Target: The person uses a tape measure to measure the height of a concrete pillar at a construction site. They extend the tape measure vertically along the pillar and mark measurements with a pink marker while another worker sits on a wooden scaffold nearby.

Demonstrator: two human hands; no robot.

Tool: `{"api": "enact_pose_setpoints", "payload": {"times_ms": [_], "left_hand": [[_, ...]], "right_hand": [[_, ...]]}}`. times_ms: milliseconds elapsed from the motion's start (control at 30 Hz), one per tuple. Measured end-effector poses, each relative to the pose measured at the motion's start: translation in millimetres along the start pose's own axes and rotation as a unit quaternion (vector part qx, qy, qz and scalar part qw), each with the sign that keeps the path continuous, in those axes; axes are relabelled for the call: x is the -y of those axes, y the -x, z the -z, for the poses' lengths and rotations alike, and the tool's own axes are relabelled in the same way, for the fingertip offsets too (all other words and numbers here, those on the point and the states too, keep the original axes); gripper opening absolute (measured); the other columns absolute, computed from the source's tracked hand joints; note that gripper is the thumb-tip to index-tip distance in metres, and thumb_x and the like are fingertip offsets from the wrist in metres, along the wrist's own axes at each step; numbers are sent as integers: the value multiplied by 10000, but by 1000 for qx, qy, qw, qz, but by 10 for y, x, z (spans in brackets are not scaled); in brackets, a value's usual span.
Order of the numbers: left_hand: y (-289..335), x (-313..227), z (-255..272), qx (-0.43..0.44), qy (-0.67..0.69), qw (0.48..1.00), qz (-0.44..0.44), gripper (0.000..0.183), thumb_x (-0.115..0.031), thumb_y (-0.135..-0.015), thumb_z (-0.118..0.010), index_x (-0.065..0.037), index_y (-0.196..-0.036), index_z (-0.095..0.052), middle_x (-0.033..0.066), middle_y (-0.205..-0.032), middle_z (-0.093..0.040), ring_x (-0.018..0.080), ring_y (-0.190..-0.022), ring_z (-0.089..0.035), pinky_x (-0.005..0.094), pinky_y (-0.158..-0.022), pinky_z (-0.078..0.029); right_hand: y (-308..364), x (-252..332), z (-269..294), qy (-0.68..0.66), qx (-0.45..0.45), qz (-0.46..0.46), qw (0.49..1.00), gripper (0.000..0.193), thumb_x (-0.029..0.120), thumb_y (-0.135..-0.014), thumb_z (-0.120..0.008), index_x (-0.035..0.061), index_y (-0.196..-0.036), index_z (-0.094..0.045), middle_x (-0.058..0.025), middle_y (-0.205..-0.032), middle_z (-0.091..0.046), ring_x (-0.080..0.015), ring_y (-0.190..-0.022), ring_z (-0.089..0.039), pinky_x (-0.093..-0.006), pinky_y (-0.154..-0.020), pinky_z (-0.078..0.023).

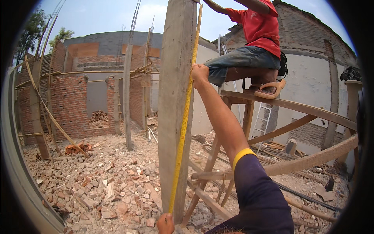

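A yellow measuring tape (182, 144) is stretched along the edge of a grey concrete column (174, 97), running from the lower end up past the top of the view. My right hand (200, 73) is raised at the end of an outstretched arm, its fingers closed on the tape against the column. Low at the column's foot, my left hand (165, 223) grips the tape's lower part, partly cut off by the lower edge. Above, a person in a red shirt (261, 27) squats with arms reaching toward the column top; that person's hands are hardly visible.
The person's sandal (270, 89) rests on a wooden trestle (296, 105) right of the column. Broken brick rubble (113, 183) covers the ground. Bamboo poles, a thinner concrete post (128, 97) and brick walls (70, 103) stand behind. A white ladder (261, 123) leans farther back.
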State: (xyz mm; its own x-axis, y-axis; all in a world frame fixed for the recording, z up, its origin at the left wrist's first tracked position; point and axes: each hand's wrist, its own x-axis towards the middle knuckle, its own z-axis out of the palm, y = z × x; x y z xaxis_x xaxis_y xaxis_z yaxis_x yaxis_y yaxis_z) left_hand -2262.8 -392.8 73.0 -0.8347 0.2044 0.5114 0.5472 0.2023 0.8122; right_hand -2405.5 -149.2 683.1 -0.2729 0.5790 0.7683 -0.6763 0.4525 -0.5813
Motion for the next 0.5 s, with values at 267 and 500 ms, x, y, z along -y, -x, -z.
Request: {"api": "enact_pose_setpoints", "payload": {"times_ms": [267, 500], "left_hand": [[-666, -738, -218, -60, 35, 997, 27, 352, -255, -935, -493, 2, -730, -619, 155, -618, -570, 287, -595, -577, 397, -600, -441], [-1268, -1246, -388, -11, 89, 995, 38, 309, -229, -933, -485, 18, -805, -618, 220, -720, -609, 403, -708, -614, 457, -659, -460]], "right_hand": [[-648, 226, 47, 39, -23, 26, 999, 244, 193, -904, -618, -35, -856, -690, -149, -811, -682, -219, -746, -651, -379, -703, -506], [-731, 268, 60, 57, 38, 39, 997, 268, 233, -971, -583, 9, -837, -646, -53, -681, -610, -112, -534, -520, -292, -423, -346]]}}
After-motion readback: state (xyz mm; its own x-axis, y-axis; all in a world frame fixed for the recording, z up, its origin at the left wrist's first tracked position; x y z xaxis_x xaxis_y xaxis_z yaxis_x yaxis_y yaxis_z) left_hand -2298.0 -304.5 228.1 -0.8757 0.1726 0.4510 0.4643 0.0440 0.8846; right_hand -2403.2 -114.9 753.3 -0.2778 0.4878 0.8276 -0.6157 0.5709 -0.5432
